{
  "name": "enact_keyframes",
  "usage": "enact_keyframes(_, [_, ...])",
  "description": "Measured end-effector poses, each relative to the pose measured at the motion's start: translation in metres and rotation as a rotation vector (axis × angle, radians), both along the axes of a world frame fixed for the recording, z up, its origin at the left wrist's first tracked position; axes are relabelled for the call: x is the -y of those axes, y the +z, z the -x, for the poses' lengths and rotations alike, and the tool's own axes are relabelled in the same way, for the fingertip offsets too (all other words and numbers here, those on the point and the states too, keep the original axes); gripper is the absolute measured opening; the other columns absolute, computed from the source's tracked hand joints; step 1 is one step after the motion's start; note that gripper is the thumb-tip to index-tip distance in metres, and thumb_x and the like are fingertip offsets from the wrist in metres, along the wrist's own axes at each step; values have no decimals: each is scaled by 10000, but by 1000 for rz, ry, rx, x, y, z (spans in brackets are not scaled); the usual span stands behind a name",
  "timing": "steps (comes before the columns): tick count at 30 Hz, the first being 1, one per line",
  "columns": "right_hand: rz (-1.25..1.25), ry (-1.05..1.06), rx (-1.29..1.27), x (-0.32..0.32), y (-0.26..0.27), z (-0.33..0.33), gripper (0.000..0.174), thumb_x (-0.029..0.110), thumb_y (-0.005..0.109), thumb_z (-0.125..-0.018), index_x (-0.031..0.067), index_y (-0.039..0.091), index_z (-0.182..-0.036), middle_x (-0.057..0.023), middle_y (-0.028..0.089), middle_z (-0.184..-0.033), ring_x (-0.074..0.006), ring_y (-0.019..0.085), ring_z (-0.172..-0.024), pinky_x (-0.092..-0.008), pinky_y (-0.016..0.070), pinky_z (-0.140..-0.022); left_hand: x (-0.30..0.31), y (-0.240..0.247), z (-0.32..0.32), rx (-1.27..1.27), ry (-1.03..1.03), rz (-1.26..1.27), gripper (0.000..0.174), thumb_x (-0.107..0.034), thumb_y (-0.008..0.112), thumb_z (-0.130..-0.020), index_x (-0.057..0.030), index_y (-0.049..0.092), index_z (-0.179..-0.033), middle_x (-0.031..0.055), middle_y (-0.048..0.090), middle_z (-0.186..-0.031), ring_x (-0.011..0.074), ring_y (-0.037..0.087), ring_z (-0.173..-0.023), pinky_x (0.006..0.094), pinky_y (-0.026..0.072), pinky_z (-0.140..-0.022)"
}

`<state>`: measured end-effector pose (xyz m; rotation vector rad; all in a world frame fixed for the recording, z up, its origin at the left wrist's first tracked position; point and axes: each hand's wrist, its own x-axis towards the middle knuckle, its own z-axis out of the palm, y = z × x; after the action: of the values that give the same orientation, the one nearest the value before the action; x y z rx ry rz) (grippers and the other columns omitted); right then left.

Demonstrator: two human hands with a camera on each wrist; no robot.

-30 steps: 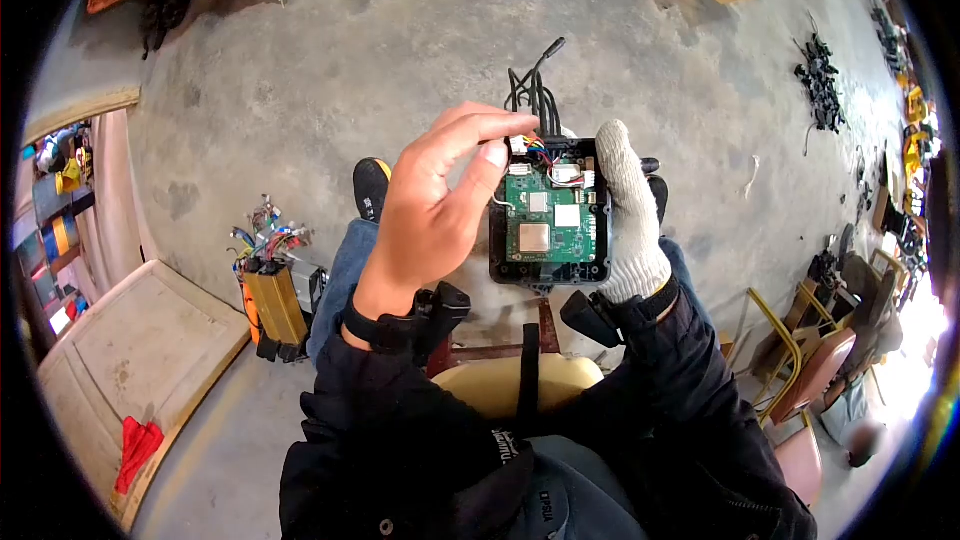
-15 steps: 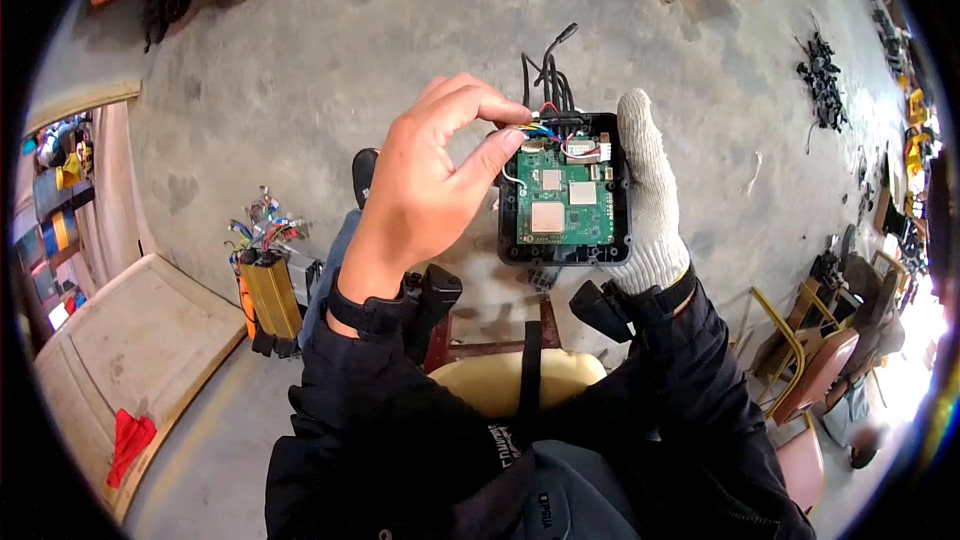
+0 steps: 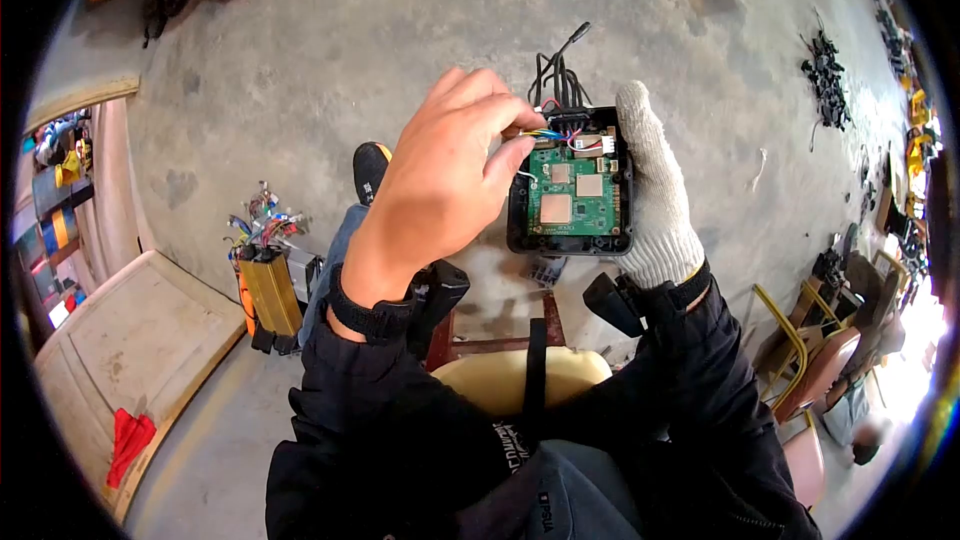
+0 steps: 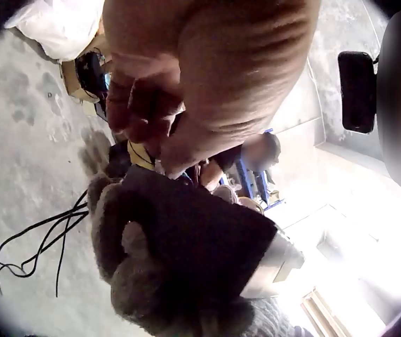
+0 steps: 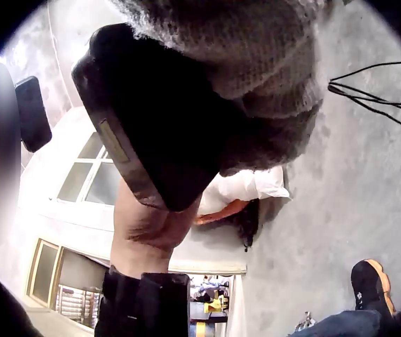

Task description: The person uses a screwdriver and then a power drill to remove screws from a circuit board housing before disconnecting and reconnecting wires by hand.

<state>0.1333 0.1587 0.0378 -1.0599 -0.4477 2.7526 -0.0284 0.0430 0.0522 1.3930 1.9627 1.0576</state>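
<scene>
Okay, far left on the concrete floor (image 3: 300, 70) stands a yellow box (image 3: 268, 295) with loose wires sprouting from its top. Next comes my bare left hand (image 3: 440, 180), thumb and forefinger pinching the coloured wires (image 3: 545, 133) at the far left corner of the green circuit board (image 3: 570, 195). That bundle sits right at my fingertips, just to their right, where the black cables (image 3: 555, 65) leave the black housing (image 3: 517, 225). The housing's long side runs away from me, so my left hand is the nearer one. On the right, my gloved right hand (image 3: 655, 190) grips the housing, glove along its right edge, fingers curled round the back.
</scene>
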Motion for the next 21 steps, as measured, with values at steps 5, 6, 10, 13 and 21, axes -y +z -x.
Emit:
enact_keyframes(5, [-2, 16, 54, 0, 4, 2, 557, 552, 585, -1009, 43, 645, -1226, -92, 730, -1020, -199, 730, -816, -367, 639, -701, 3, -3, 1, 86, 63, 55, 137, 28, 702, -863, 43, 687, -998, 111, 635, -924, 229, 633, -903, 315, 488, -831])
enact_keyframes(6, [-5, 3, 59, 0, 6, 2, 532, 536, 596, -1010, 50, 646, -1218, -88, 729, -1014, -200, 728, -807, -368, 637, -694, 3, -3, 1, 173, 86, 71, 132, 29, 705, -870, 47, 684, -998, 110, 641, -919, 205, 642, -880, 302, 493, -818])
enact_keyframes(10, [21, -47, 88, 0, 6, 2, 512, 523, 586, -1020, 57, 643, -1225, -80, 724, -1037, -192, 724, -835, -358, 631, -697, 3, -8, 1, 291, 107, 72, 122, 28, 709, -881, 53, 683, -997, 103, 658, -927, 169, 646, -853, 284, 497, -806])
enact_keyframes(13, [1, -48, 79, -2, -1, -1, 494, 507, 588, -1025, 61, 639, -1232, -67, 714, -1057, -177, 716, -874, -347, 627, -710, 2, -10, 1, 370, 141, 87, 130, 12, 715, -880, 43, 691, -1004, 101, 673, -930, 178, 650, -867, 296, 502, -817])
enact_keyframes(21, [-123, 51, 201, -4, 9, -2, 427, 490, 620, -1014, 96, 661, -1171, -31, 711, -1002, -123, 709, -812, -307, 616, -658, 0, -7, 2, -76, -64, 148, 144, -15, 721, -849, 29, 702, -985, 155, 687, -945, 296, 666, -886, 362, 512, -799])
